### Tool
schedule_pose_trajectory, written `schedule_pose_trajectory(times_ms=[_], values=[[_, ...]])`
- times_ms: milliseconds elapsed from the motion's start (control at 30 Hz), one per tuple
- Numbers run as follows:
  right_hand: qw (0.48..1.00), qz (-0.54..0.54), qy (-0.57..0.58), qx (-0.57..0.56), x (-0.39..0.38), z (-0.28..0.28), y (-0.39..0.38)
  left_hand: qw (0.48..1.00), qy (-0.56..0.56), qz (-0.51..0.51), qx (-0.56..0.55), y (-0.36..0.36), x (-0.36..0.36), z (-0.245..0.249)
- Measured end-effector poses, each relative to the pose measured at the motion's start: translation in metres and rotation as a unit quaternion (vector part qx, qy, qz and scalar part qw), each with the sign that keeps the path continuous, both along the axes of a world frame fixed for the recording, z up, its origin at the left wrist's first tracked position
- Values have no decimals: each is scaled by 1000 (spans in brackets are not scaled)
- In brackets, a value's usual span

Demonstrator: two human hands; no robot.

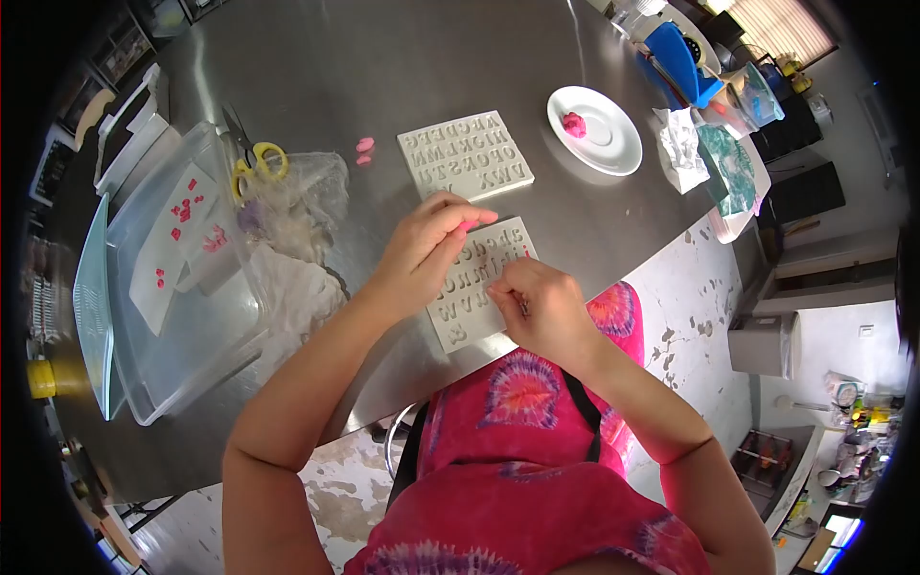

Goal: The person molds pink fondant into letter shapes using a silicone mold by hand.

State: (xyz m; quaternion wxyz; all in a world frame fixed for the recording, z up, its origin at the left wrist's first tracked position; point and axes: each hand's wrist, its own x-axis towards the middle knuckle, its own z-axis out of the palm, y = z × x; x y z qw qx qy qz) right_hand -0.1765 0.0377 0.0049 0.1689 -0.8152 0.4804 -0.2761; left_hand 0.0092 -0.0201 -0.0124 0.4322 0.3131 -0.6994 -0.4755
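A pale grey letter mould [460,326] with lowercase letters lies on the metal table in front of me. My left hand [428,247] is at its upper left edge, with thumb and fingers pinched on a small piece of pink paste [469,225]. Over the right side of the mould, my right hand [541,305] has its fingers pressed together; whatever they hold is hidden. A bit of pink shows in the mould just above the right hand. Beyond lies a second letter mould [467,153] with capital letters.
Two pink lumps [364,145] lie left of the far mould. A white saucer [621,144] holds a pink ball [574,125]. At left are yellow-handled scissors [261,165], plastic bags [297,206] and a clear tub [216,321] with pink letters on white sheets.
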Motion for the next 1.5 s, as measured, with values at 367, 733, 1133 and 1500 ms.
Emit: schedule_pose_trajectory(times_ms=[367, 733, 1133, 1500], values=[[950, 4, -299, 84, 25, 16, -59, 974, 207, 44, 85, -3, -2, -11], [925, 145, -330, 123, 40, 20, -104, 947, 264, 143, 110, -3, -2, -4], [814, 259, -425, 300, 45, 17, -115, 958, 219, 132, 129, -3, 4, -11], [898, 127, -356, 224, 38, 3, -109, 971, 177, 92, 131, 0, -2, -9]])
